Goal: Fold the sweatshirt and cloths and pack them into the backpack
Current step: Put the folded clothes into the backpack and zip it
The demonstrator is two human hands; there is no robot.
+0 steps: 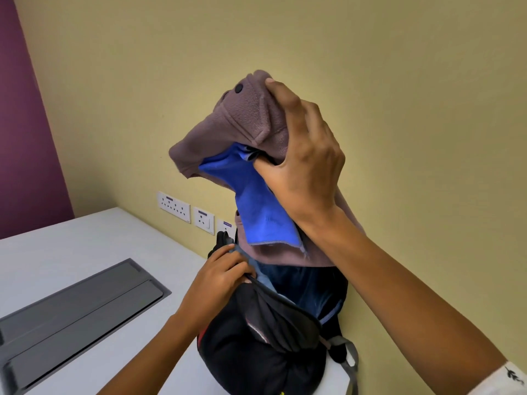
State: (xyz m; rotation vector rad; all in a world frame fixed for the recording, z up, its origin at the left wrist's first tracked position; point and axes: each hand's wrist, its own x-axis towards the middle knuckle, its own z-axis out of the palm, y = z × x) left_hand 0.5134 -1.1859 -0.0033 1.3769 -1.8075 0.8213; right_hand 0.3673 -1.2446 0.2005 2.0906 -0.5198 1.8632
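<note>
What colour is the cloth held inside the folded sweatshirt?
The cloth is bright blue, seen in the head view.

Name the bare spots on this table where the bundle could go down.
Bare table lies between the grey flap and the wall sockets. Crowded: the backpack mouth, where the left hand holds the rim under the sweatshirt.

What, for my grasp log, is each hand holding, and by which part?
The right hand grips the folded mauve knit sweatshirt and blue cloth bundle at its upper right; the left hand pinches the black fabric backpack's opening rim.
</note>
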